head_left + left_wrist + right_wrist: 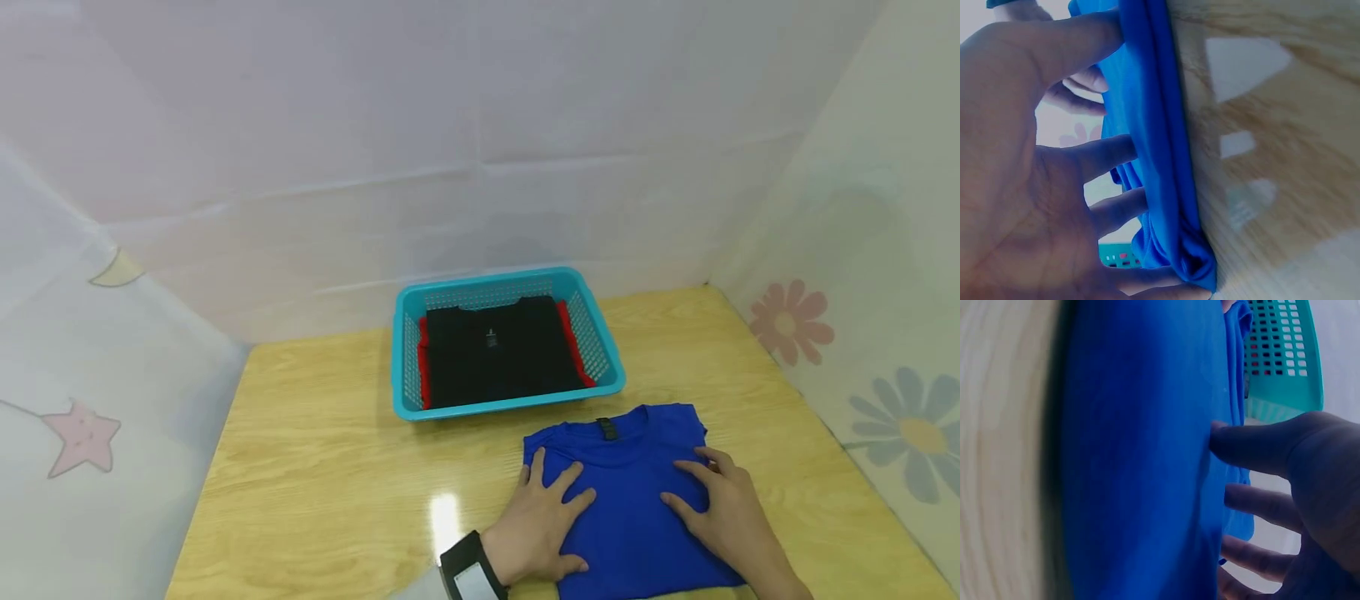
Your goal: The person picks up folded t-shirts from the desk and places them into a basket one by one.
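A folded blue T-shirt (630, 517) lies on the table, its neckline and dark label toward the back. My left hand (536, 521) rests on its left side with the fingers spread. On the right side my right hand (723, 508) touches the cloth with fingertips and thumb, the fingers slightly bent and apart. Seen from the left wrist, fingers and thumb touch the folded edge of the blue T-shirt (1157, 125). In the right wrist view, the right thumb and fingers meet the top of the blue T-shirt (1141, 450) without gripping it.
Behind the shirt stands a turquoise plastic basket (510, 404). Inside it a folded black garment (498, 354) lies on a red one (425, 367). The wooden table (315, 467) meets pale cloth walls (465, 167) at the back and both sides.
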`<action>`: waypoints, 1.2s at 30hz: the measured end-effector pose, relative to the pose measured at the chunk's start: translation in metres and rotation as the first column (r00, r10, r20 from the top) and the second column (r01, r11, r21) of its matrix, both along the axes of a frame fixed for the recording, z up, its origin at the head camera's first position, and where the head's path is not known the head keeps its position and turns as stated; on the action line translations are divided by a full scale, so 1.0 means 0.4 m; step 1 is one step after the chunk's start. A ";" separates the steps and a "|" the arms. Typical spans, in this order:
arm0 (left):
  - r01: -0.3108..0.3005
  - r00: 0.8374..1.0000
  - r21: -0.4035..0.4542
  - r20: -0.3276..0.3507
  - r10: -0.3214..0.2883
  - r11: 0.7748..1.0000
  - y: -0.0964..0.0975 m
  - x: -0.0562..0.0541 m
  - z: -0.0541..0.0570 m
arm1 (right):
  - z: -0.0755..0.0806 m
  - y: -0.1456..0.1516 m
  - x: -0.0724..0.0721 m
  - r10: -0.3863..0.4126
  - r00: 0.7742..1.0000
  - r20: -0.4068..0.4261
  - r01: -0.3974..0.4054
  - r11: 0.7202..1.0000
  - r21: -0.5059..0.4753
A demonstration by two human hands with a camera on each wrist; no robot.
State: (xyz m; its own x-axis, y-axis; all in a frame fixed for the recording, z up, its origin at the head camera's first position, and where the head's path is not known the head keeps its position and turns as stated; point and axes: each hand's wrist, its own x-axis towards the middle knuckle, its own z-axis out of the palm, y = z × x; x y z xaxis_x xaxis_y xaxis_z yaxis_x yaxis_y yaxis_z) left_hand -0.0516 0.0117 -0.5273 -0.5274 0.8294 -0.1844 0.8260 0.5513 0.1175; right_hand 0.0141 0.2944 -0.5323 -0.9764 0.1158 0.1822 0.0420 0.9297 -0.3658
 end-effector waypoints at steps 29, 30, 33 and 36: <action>-0.184 0.970 0.041 0.171 0.175 0.982 -0.186 0.009 0.023 | 0.017 -0.187 -0.025 0.056 0.996 0.065 -0.056 0.998 -0.006; -0.192 0.968 0.050 0.173 0.181 0.980 -0.190 0.011 0.023 | 0.017 -0.193 -0.023 0.055 0.997 0.062 -0.055 0.998 -0.004; -0.226 0.960 0.077 0.185 0.209 0.971 -0.197 0.017 0.021 | 0.016 -0.212 -0.020 0.054 0.997 0.062 -0.054 0.999 -0.004; -0.280 0.944 0.098 0.211 0.255 0.955 -0.203 0.024 0.018 | 0.016 -0.232 -0.017 0.052 0.996 0.077 -0.052 0.999 0.001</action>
State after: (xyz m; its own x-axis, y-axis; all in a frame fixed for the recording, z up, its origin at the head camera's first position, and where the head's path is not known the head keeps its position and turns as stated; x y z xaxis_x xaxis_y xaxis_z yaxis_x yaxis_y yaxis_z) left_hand -0.0420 -0.0697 -0.5202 -0.6971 0.6857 -0.2095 0.6046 0.7192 0.3423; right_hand 0.0073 0.2015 -0.5258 -0.9922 0.0644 0.1065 0.0217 0.9323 -0.3609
